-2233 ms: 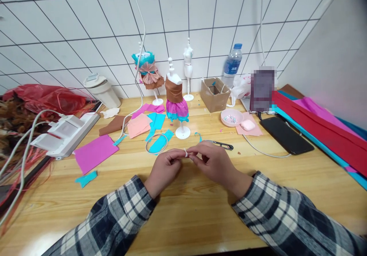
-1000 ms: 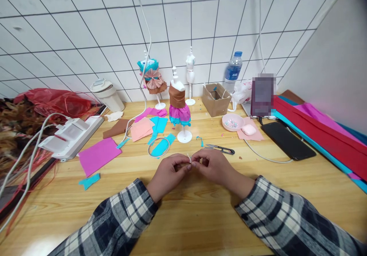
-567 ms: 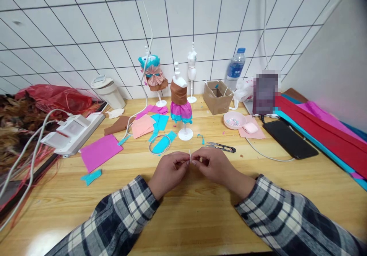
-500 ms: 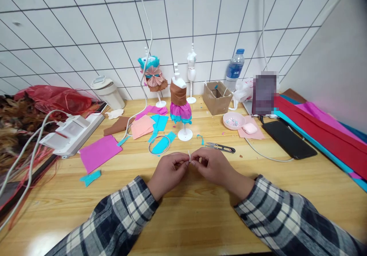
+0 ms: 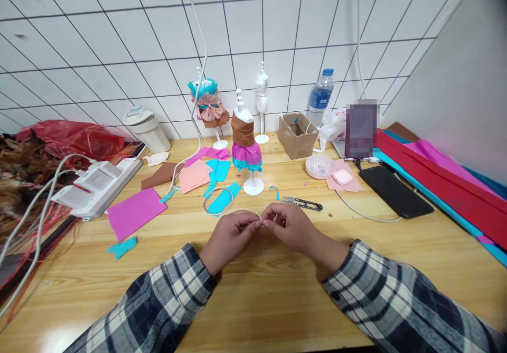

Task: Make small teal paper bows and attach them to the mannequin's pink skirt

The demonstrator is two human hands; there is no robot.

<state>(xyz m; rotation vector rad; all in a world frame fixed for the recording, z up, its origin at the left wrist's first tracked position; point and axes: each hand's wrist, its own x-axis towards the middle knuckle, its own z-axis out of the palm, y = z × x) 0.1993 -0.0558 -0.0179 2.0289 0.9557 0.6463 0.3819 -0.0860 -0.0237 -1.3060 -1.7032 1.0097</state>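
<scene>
Your plaid sleeves [image 5: 166, 295] are navy and white; mid-frame, the mannequin [image 5: 244, 144] wears brown, magenta, teal.

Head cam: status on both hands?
Left hand and right hand pinch a small white scrap together above the table. Thread snips just beyond, apart.

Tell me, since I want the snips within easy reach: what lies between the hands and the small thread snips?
Only bare wooden table, as the head view shows. The snips lie just beyond the right hand; the left hand meets it fingertip to fingertip.
</scene>
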